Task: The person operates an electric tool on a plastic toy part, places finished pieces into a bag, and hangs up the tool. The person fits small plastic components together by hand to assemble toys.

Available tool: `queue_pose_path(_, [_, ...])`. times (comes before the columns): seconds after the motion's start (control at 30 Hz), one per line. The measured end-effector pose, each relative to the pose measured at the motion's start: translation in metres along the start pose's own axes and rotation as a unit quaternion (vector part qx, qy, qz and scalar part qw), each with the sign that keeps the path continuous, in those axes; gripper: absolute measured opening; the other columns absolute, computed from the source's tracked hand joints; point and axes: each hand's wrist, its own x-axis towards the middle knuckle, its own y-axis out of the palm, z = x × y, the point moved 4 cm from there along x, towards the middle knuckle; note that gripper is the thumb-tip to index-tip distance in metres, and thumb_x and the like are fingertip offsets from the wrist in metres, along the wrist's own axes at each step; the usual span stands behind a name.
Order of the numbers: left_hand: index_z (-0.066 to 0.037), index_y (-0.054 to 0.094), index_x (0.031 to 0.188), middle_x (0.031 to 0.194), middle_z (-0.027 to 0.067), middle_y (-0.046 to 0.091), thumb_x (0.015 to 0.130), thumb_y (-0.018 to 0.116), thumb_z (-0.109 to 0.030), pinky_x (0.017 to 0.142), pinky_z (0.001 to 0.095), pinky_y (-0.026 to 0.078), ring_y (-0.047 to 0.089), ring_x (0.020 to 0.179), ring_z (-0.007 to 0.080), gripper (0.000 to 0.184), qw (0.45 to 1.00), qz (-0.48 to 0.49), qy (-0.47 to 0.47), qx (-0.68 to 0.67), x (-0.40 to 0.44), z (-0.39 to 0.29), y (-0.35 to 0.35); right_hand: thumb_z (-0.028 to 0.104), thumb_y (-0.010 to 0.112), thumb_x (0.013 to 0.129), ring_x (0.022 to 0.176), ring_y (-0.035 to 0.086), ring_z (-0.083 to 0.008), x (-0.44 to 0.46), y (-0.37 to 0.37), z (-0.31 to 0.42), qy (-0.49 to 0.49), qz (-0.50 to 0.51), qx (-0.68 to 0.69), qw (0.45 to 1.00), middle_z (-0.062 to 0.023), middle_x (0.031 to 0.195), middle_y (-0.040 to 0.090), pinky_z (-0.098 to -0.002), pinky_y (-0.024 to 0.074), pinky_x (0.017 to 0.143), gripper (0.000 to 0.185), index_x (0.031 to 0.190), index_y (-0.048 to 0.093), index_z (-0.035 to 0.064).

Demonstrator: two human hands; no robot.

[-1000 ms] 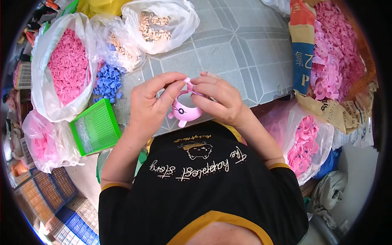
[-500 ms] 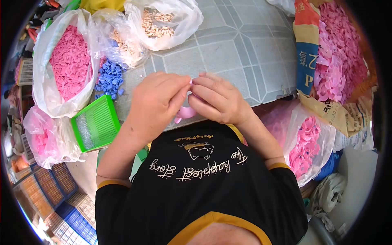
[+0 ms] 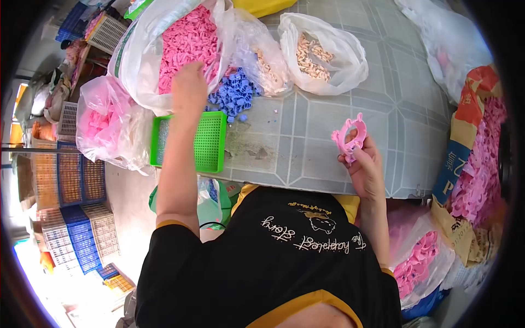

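My left hand [image 3: 188, 86] is over the white bag of small pink plastic pieces [image 3: 188, 41], at its near side. Its fingers look curled together among the pieces, and what they hold is hidden. My right hand [image 3: 365, 167] is raised above the front part of the table, with thumb and fingers closed on a pink plastic ring [image 3: 358, 134]. That ring has small knobs along its edge and tilts upward. Just right of my left hand lies a heap of small blue plastic pieces [image 3: 235, 93]. Below it, my left forearm crosses the green basket [image 3: 221, 143].
A white bag with small beige pieces [image 3: 314, 57] and a clear bag [image 3: 260, 60] stand at the back of the grey table [image 3: 306, 142]. At right, a printed sack [image 3: 456, 147] holds pink parts; another plastic bag of pink parts [image 3: 418, 265] sits below. Stacked crates [image 3: 82, 235] stand at lower left.
My hands were together before my chest around the pink ring. Now my left hand has gone to the bag of pink pieces, and my right hand has moved right with the ring. The view has shifted left.
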Motion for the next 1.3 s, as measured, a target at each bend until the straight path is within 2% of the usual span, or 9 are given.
queue_pose_path(0.1, [0.000, 0.073, 0.098, 0.098, 0.0232, 0.071, 0.084, 0.058, -0.006, 0.084, 0.0472, 0.054, 0.069, 0.093, 0.0385, 0.021, 0.968, 0.177, -0.029, 0.174, 0.020, 0.055, 0.014, 0.008, 0.061, 0.096, 0.099, 0.062, -0.0144, -0.002, 0.006, -0.002, 0.014, 0.007, 0.050, 0.999, -0.0047, 0.116, 0.058, -0.0343, 0.0549, 0.090, 0.039, 0.133, 0.051, 0.0037])
queue_pose_path(0.2, [0.000, 0.073, 0.093, 0.095, 0.0250, 0.070, 0.084, 0.056, -0.008, 0.083, 0.0494, 0.055, 0.069, 0.093, 0.0404, 0.021, 0.954, 0.207, -0.037, 0.215, 0.026, 0.090, 0.048, 0.007, 0.058, 0.098, 0.104, 0.063, -0.0154, -0.003, 0.012, -0.002, -0.004, 0.004, 0.039, 0.999, -0.0055, 0.119, 0.058, -0.0353, 0.0549, 0.093, 0.038, 0.136, 0.050, 0.0032])
queue_pose_path(0.6, [-0.001, 0.072, 0.101, 0.093, 0.0261, 0.069, 0.079, 0.059, -0.010, 0.080, 0.0487, 0.053, 0.067, 0.091, 0.0433, 0.027, 0.977, 0.120, -0.043, 0.171, 0.036, 0.111, 0.051, 0.005, 0.062, 0.096, 0.102, 0.066, -0.0156, -0.006, 0.008, 0.011, -0.017, -0.029, -0.023, 0.999, -0.0070, 0.115, 0.065, -0.0325, 0.0546, 0.091, 0.044, 0.139, 0.052, 0.0016])
queue_pose_path(0.73, [-0.001, 0.072, 0.107, 0.088, 0.0201, 0.071, 0.080, 0.064, -0.017, 0.078, 0.0420, 0.054, 0.070, 0.084, 0.0331, 0.032, 0.986, 0.142, -0.044, 0.081, 0.040, 0.040, 0.015, 0.007, 0.067, 0.092, 0.098, 0.067, -0.0193, -0.003, 0.006, 0.009, -0.095, 0.014, -0.140, 0.985, -0.0089, 0.110, 0.067, -0.0315, 0.0554, 0.085, 0.036, 0.128, 0.062, 0.0014])
queue_pose_path(0.83, [0.001, 0.071, 0.108, 0.085, 0.0082, 0.071, 0.088, 0.067, -0.012, 0.071, 0.0259, 0.051, 0.067, 0.080, 0.0120, 0.025, 0.959, 0.159, -0.092, -0.216, 0.013, -0.048, 0.004, 0.006, 0.069, 0.087, 0.095, 0.068, -0.0228, -0.013, 0.031, 0.032, -0.352, 0.009, -0.480, 0.804, -0.0117, 0.108, 0.068, -0.0310, 0.0564, 0.079, 0.029, 0.115, 0.069, 0.0021])
queue_pose_path(0.93, [0.001, 0.072, 0.106, 0.089, 0.0043, 0.071, 0.091, 0.067, -0.003, 0.072, 0.0221, 0.050, 0.064, 0.083, 0.0081, 0.016, 0.868, 0.206, -0.108, -0.438, -0.032, -0.138, -0.007, 0.004, 0.069, 0.082, 0.097, 0.068, -0.0270, -0.017, 0.040, 0.031, -0.513, 0.053, -0.496, 0.699, -0.0139, 0.109, 0.068, -0.0315, 0.0572, 0.076, 0.028, 0.110, 0.072, 0.0041])
queue_pose_path(1.03, [0.000, 0.072, 0.106, 0.091, 0.0057, 0.071, 0.089, 0.067, 0.001, 0.073, 0.0239, 0.052, 0.066, 0.083, 0.0109, 0.017, 0.814, 0.260, -0.066, -0.515, -0.062, -0.185, -0.012, 0.004, 0.069, 0.078, 0.099, 0.067, -0.0289, -0.022, 0.046, 0.037, -0.534, 0.080, -0.555, 0.633, -0.0135, 0.110, 0.068, -0.0333, 0.0578, 0.078, 0.033, 0.111, 0.072, 0.0053])
queue_pose_path(1.17, [-0.002, 0.072, 0.106, 0.093, 0.0089, 0.072, 0.086, 0.066, 0.005, 0.072, 0.0282, 0.053, 0.069, 0.084, 0.0192, 0.022, 0.844, 0.227, 0.200, -0.443, -0.064, -0.212, -0.016, 0.005, 0.069, 0.075, 0.100, 0.067, -0.0323, -0.026, 0.046, 0.036, -0.526, 0.082, -0.560, 0.635, -0.0147, 0.111, 0.067, -0.0383, 0.0587, 0.084, 0.035, 0.109, 0.073, 0.0058])
queue_pose_path(1.3, [-0.005, 0.072, 0.107, 0.095, 0.0106, 0.072, 0.083, 0.066, 0.006, 0.071, 0.0323, 0.054, 0.069, 0.085, 0.0251, 0.028, 0.858, 0.220, 0.237, -0.399, -0.068, -0.218, -0.017, 0.006, 0.068, 0.075, 0.099, 0.067, -0.0328, -0.026, 0.046, 0.036, -0.519, 0.083, -0.563, 0.638, -0.0155, 0.110, 0.066, -0.0396, 0.0585, 0.086, 0.034, 0.109, 0.073, 0.0053])
